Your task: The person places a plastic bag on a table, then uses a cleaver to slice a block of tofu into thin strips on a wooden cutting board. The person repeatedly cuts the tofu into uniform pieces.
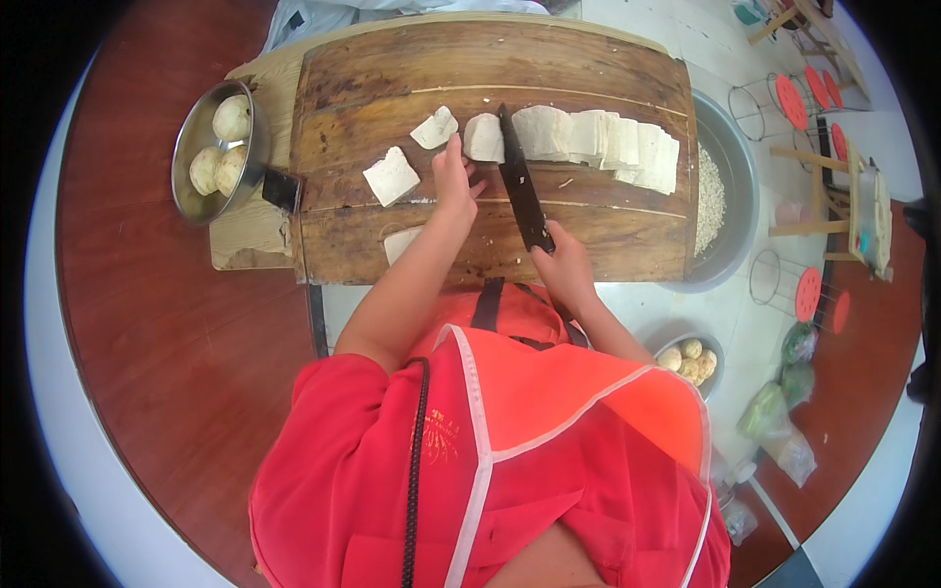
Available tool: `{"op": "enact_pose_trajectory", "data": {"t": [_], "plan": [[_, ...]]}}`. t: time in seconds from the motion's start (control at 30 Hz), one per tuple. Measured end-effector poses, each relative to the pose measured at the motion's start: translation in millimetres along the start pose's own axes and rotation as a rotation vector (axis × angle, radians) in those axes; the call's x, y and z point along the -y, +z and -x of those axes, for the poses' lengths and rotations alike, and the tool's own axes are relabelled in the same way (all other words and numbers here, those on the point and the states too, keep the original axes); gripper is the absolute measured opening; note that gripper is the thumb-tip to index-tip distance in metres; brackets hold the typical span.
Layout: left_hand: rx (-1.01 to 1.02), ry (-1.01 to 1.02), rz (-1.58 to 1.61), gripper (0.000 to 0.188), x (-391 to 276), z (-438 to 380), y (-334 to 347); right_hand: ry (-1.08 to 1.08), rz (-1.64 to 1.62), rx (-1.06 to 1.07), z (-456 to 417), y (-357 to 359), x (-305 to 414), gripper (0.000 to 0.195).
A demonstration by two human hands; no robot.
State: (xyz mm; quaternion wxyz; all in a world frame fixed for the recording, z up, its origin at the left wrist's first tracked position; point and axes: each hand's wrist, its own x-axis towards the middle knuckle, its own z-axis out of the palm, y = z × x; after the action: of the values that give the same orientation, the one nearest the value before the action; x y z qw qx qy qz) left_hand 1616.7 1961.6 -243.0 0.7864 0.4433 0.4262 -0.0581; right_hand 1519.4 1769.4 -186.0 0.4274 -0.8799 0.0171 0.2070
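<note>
My right hand point(567, 263) grips the handle of a dark-bladed kitchen knife point(523, 187), its blade pointing away from me across the wooden cutting board point(353, 246). Left of the blade, close against it, sits a block of peeled white root vegetable point(483, 138). A row of thin white slices point(617, 140) overlaps toward the right. My left hand point(456, 176) is over the board with fingers spread, its longest visible finger at the edge of a white chunk point(435, 128); contact is unclear. Another chunk point(391, 176) lies to its left. A further white piece point(403, 242) is partly hidden by my left forearm.
On the left, a steel bowl point(253, 173) holds peeled round vegetables beside a black phone-like object point(281, 189). A grey basin point(739, 198) with chopped white bits sits at the board's right. Lower right are another bowl point(720, 356), red stools point(809, 294) and bagged greens point(764, 411).
</note>
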Motion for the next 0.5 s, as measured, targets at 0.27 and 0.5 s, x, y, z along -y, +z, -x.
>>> {"op": "enact_pose_trajectory", "data": {"t": [0.27, 0.5], "plan": [[0.433, -0.222, -0.442, 0.08, -45.7, -25.8, -29.5, -0.143, 0.199, -0.052, 14.8, -4.3, -30.5, 0.04], [0.345, -0.194, -0.309, 0.049, -14.9, -27.0, -27.5, -0.171, 0.25, -0.032, 29.8, -5.5, -42.1, 0.039]]}}
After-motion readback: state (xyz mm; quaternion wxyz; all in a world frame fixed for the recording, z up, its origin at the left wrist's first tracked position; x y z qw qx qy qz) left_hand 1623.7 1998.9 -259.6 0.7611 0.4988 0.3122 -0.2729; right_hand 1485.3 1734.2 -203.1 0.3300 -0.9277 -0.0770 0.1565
